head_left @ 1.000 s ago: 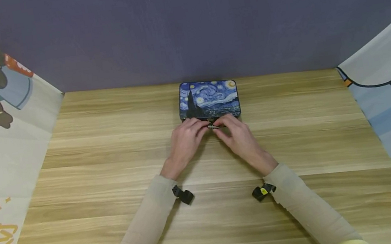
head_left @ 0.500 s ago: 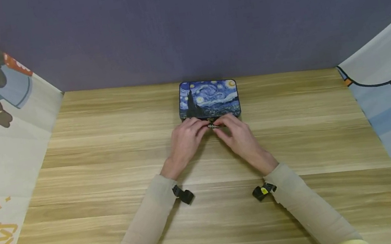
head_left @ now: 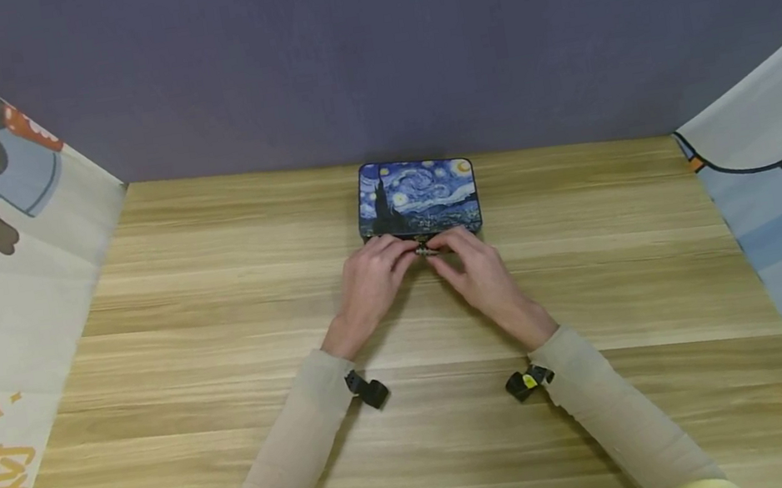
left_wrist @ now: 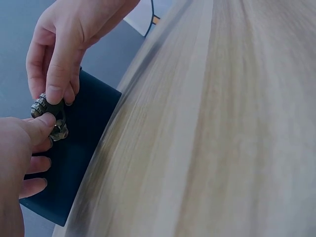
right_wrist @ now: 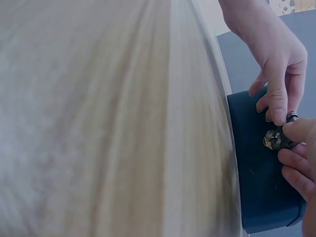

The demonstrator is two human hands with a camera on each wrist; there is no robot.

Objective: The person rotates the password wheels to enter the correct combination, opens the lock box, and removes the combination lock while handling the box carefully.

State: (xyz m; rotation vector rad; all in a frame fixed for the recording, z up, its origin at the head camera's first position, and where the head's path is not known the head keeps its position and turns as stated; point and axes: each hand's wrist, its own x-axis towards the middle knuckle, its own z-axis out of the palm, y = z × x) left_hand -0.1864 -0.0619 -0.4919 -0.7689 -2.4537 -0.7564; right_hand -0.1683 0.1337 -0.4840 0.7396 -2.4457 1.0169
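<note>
Two hands meet at a small lock near the far edge of the table (head_left: 438, 456), roughly midway between its two far corners. The left hand (head_left: 372, 289) pinches the lock (left_wrist: 47, 106) between thumb and fingers, and the right hand (head_left: 481, 277) grips it likewise from the other side. The lock, dark with ridged wheels, sits right at the metal clasp (left_wrist: 60, 132) on the near face of a box (head_left: 418, 196); whether it is hooked through, the fingers make hard to tell. The box lies flat, lid down, a swirling blue night sky printed on top, its sides dark.

The table is pale wood with streaks of grain running from left edge to right. Along its far edge rises a plain blue-grey wall (head_left: 363, 54). Past the left edge stands a white panel (head_left: 17, 333) with a cartoon figure, small stars and orange and red characters; past the right edge, a panel (head_left: 778, 245) of pale blue and white shapes, some outlined in black, with a red patch toward the near corner. Beige sleeves (head_left: 299, 443), yellow higher up, reach in over the near edge.
</note>
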